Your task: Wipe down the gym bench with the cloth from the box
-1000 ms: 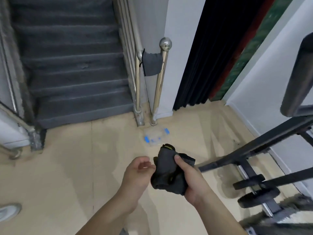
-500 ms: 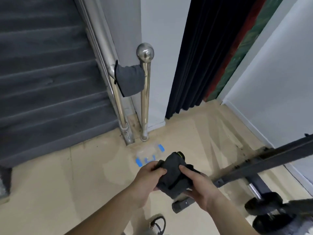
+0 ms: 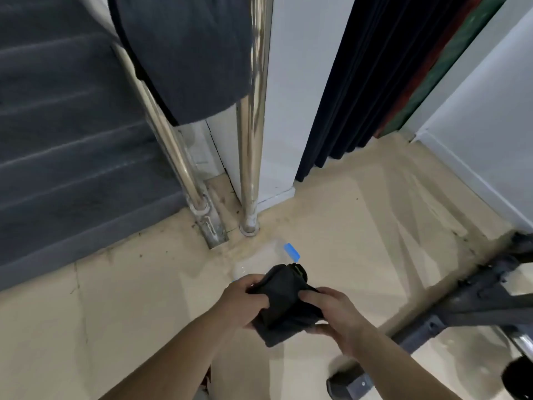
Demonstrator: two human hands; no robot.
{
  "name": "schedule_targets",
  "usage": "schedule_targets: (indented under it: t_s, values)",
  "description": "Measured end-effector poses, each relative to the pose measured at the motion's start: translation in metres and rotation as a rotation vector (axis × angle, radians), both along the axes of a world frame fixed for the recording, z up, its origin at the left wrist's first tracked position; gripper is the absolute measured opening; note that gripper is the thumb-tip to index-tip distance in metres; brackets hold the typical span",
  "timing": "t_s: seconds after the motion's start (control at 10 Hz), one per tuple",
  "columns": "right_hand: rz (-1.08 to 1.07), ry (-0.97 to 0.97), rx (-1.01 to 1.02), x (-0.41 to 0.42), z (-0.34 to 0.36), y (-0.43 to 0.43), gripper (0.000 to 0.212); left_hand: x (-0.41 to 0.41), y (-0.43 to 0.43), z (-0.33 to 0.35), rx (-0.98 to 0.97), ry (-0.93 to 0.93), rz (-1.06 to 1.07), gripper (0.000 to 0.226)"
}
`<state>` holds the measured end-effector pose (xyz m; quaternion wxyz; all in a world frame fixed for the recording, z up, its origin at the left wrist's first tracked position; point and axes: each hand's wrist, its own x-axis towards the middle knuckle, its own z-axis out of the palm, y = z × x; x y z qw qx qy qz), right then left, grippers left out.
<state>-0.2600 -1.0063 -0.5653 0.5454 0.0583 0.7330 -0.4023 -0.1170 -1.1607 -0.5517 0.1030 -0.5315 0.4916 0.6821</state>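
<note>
A dark folded cloth (image 3: pixel 284 306) with a yellow-green tag at its top is held low in the middle of the view. My left hand (image 3: pixel 245 303) grips its left side and my right hand (image 3: pixel 336 316) grips its right side. Just beyond the cloth, a clear plastic box (image 3: pixel 259 261) with blue clips lies on the beige floor, partly hidden by my hands. The black metal frame of the gym bench (image 3: pixel 461 307) runs along the floor at the right; its padded top is out of view.
A chrome stair railing post (image 3: pixel 251 168) stands just beyond the box, with a grey cloth (image 3: pixel 184 53) hanging on it. Grey carpeted stairs (image 3: pixel 72 154) rise at the left. A dark curtain (image 3: pixel 360 82) and white wall (image 3: pixel 476 125) are at the right.
My left hand has closed onto the cloth, so both hands now hold it. The view has moved closer to the railing post and the box, and lower.
</note>
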Motion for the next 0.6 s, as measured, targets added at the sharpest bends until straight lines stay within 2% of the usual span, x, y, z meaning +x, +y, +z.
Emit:
schedule_targets:
  t_s: [0.2,0.3,0.4,0.5,0.6]
  values:
    - [-0.048,0.156,0.048,-0.016,-0.200,-0.062,0.029,-0.047,-0.065,-0.214,-0.266,-0.044,-0.130,0.042]
    - [-0.032,0.227,0.053,-0.035,-0.275,-0.084,0.030,-0.069,-0.086,-0.303,-0.321,-0.040,-0.165,0.047]
    - [0.018,0.313,0.064,-0.054,-0.329,-0.098,0.029,-0.085,-0.096,-0.364,-0.348,-0.036,-0.182,0.046]
    - [0.101,0.388,0.122,-0.067,-0.365,-0.104,0.029,-0.089,-0.094,-0.386,-0.391,-0.061,-0.239,0.032]
    - [0.258,0.506,0.249,-0.074,-0.374,-0.109,0.026,-0.085,-0.094,-0.390,-0.491,-0.152,-0.312,0.047]
